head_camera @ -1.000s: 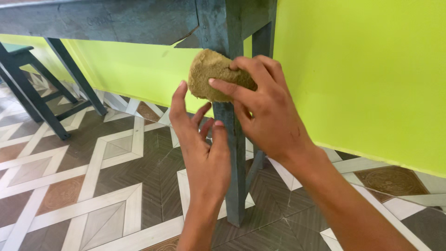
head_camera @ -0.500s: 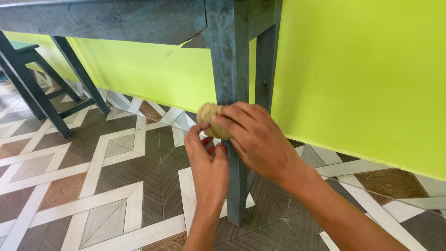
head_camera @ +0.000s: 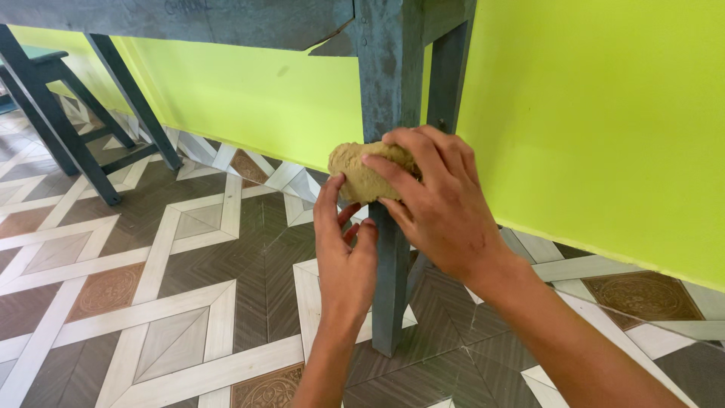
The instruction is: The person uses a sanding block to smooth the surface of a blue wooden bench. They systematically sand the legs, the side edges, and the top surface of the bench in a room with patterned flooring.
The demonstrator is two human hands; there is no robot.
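Observation:
My right hand (head_camera: 434,200) grips a tan, rough sponge-like pad (head_camera: 361,172) and presses it against the front of a dark blue-grey wooden table leg (head_camera: 390,75). My left hand (head_camera: 343,253) sits just below the pad, fingers apart, thumb and fingertips touching the pad's lower edge and the leg. The leg runs down to the tiled floor behind both hands.
The table's apron (head_camera: 189,23) spans the top of the view. A second leg (head_camera: 449,72) stands behind, by the bright yellow-green wall (head_camera: 604,128). A dark stool or chair frame (head_camera: 68,121) stands at the left. The floor (head_camera: 174,287) has patterned brown and white tiles.
The pad and my right hand went down the leg, then came back up a little. My left hand followed below it.

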